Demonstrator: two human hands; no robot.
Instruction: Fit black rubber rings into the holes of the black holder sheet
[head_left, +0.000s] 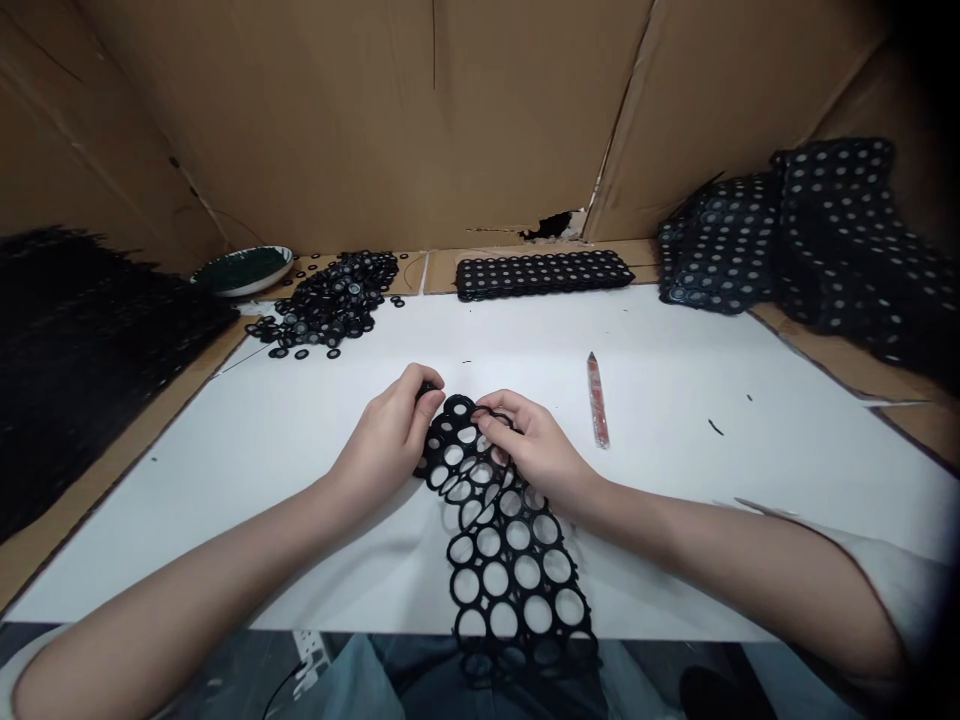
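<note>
A strip of linked black rings (517,537) hangs from between my hands over the table's front edge toward my lap. Its upper end is bunched and folded. My right hand (529,435) is closed, thumb and fingers pinching the strip's upper right edge, where a thin black loop shows. Against the strip's upper left side, my left hand (391,425) has its thumb and forefinger curled together. A bit of something dark shows between those fingertips; what it is I cannot make out. The left hand's lower fingers are hidden.
Loose black rings (337,300) lie heaped at back left, near a dish with dark contents (246,270). A folded ring strip (544,273) sits at the back, and more ring mesh (832,240) at right. A reddish pen-like stick (597,402) lies on the white table (675,400). Cardboard walls (375,120) enclose it.
</note>
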